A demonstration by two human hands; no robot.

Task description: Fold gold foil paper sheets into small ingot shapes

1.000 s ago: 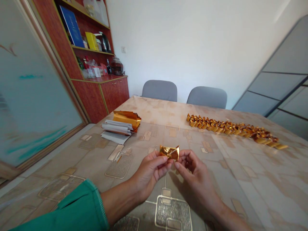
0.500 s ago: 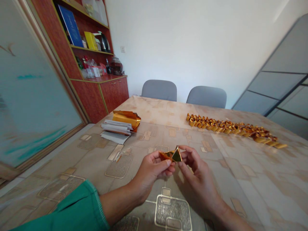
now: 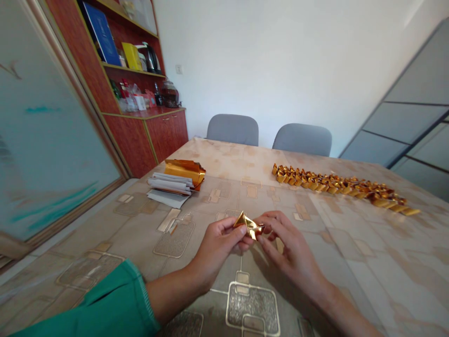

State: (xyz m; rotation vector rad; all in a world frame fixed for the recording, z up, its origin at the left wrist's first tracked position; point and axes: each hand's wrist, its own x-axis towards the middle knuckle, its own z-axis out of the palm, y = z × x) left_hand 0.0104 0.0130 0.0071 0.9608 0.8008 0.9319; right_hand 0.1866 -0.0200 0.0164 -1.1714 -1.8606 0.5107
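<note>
Above the near middle of the table, a small folded piece of shiny gold foil paper (image 3: pixel 251 227) is held between both hands. My left hand (image 3: pixel 220 241) pinches its left part, thumb on top and fingers beneath. At the right end, the thumb and fingers of my right hand (image 3: pixel 286 238) close on the piece. A pointed corner of the foil stands up beside my left thumb. Its underside is hidden by my fingers.
A stack of gold and grey-white paper sheets (image 3: pixel 171 185) lies to the left. Long rows of folded gold foil pieces (image 3: pixel 336 185) stretch across the right. Two grey chairs (image 3: pixel 232 127) stand behind the patterned table (image 3: pixel 224 161), with a red-brown cabinet (image 3: pixel 166 133) at the back left.
The foil piece has turned in my hands: its raised point was at the right end and is now at the left. Both hands have stayed near the same spot.
</note>
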